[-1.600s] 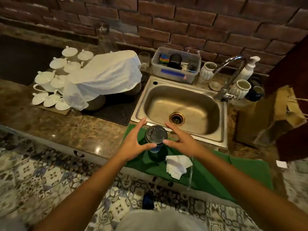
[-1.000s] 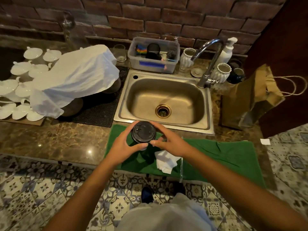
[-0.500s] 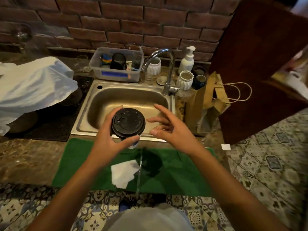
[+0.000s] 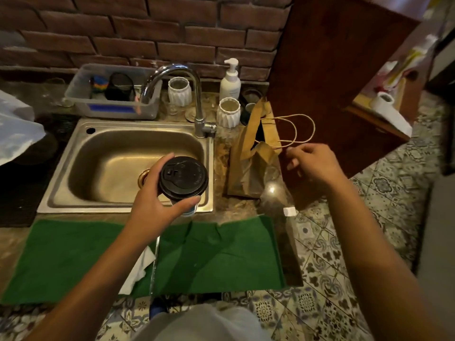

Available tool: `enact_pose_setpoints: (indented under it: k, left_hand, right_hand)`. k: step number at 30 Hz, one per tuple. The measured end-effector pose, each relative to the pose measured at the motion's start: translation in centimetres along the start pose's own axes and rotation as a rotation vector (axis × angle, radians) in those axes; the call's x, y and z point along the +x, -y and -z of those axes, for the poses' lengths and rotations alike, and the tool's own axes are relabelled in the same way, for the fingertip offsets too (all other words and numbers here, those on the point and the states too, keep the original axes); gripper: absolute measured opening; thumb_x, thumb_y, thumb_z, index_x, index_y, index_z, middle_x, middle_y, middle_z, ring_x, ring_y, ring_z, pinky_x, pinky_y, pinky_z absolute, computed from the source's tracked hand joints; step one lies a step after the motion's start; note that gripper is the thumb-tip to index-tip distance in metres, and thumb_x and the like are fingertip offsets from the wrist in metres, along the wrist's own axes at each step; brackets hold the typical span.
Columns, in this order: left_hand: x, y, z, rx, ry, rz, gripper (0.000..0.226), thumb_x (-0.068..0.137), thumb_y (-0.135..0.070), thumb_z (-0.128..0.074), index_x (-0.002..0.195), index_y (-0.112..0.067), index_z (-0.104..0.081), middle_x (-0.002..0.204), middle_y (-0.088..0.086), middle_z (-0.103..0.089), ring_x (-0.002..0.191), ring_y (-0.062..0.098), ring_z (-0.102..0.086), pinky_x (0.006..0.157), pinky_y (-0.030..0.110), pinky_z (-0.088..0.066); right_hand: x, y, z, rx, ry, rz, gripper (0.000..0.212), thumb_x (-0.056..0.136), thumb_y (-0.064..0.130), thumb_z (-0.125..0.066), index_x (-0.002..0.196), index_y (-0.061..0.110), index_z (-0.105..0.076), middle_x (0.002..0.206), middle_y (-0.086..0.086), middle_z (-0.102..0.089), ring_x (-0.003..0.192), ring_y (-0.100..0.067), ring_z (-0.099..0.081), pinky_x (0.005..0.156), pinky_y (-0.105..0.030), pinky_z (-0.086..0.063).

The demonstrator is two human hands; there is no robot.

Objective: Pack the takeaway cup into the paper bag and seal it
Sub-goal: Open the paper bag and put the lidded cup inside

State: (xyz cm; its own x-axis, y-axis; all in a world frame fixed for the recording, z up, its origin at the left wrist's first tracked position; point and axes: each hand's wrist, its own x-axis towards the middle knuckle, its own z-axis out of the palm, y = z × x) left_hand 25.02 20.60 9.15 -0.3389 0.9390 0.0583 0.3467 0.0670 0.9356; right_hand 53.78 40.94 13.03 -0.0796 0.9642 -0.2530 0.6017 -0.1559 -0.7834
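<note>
Since prev frame the right hand has left the black-lidded takeaway paper cup & reached the brown kraft paper bag, fingers loosely curled by its twine handle; can't tell if pinching. Left hand alone grips cup, lifted over steel sink edge. Cup body mostly hidden under lid. Bag upright on marble counter right of sink; green cloth at front edge, brick wall behind.

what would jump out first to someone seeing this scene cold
First the takeaway cup with its black lid, gripped by the left hand above the sink's front right corner. Next, the right hand reaching at the paper bag standing right of the sink, then the green cloth along the counter's near edge.
</note>
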Motion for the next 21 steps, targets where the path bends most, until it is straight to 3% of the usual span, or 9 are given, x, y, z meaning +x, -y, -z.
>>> enact_pose_setpoints:
  k: [2,6,12,16,19,21]
  left_hand:
    - [0.5,-0.3,-0.5,-0.004,0.006,0.000,0.095,0.061,-0.056,-0.085,0.143,-0.055,-0.037,0.140,-0.032,-0.047,0.135,0.003,-0.050,0.113,0.029,-0.042]
    - [1.2,-0.7,-0.9,0.033,0.017,-0.006,0.094,0.062,-0.059,-0.083,0.142,-0.056,-0.035,0.131,-0.049,-0.043,0.132,-0.009,-0.047,0.114,0.028,-0.041]
    - [0.5,-0.7,-1.3,0.043,0.035,0.002,0.094,0.065,-0.054,-0.086,0.145,-0.051,-0.036,0.134,-0.046,-0.044,0.133,-0.004,-0.048,0.113,0.028,-0.042]
    - [0.2,-0.7,-1.3,0.006,0.030,0.017,0.092,0.064,-0.058,-0.084,0.144,-0.053,-0.037,0.134,-0.041,-0.047,0.132,-0.004,-0.050,0.113,0.030,-0.043]
    - [-0.2,-0.7,-1.1,-0.029,0.005,0.041,0.093,0.066,-0.057,-0.083,0.147,-0.048,-0.038,0.140,-0.030,-0.048,0.132,-0.004,-0.050,0.113,0.033,-0.044]
    - [-0.5,-0.8,-1.0,-0.035,-0.006,0.050,0.094,0.066,-0.056,-0.082,0.149,-0.046,-0.037,0.142,-0.025,-0.048,0.130,-0.007,-0.050,0.112,0.033,-0.046]
  right_hand:
    - [0.9,-0.7,-0.9,0.027,0.012,-0.050,0.040,0.097,0.045,-0.063,0.090,0.008,-0.077,0.082,-0.016,-0.076,0.057,-0.013,-0.057,0.052,-0.028,-0.040]
    - [2.8,-1.0,-2.3,0.183,0.080,-0.098,0.046,0.092,0.051,-0.065,0.092,0.006,-0.077,0.065,-0.003,-0.069,0.053,-0.015,-0.055,0.051,-0.031,-0.037]
    - [4.3,-0.6,-4.4,0.236,0.092,-0.153,0.048,0.086,0.055,-0.068,0.085,0.008,-0.074,0.065,-0.008,-0.065,0.045,-0.016,-0.049,0.046,-0.032,-0.035]
    - [4.7,-0.7,-5.2,0.243,0.052,-0.131,0.031,0.086,0.047,-0.072,0.078,0.017,-0.069,0.060,0.000,-0.060,0.046,-0.013,-0.050,0.046,-0.030,-0.035]
    - [5.1,-0.5,-5.3,0.294,0.031,-0.089,0.015,0.090,0.031,-0.071,0.103,0.023,-0.072,0.077,0.000,-0.068,0.050,-0.009,-0.055,0.044,-0.025,-0.038]
    - [5.0,-0.4,-5.3,0.346,0.051,-0.065,0.030,0.094,0.018,-0.069,0.123,0.025,-0.068,0.084,0.002,-0.069,0.045,0.000,-0.054,0.040,-0.018,-0.038]
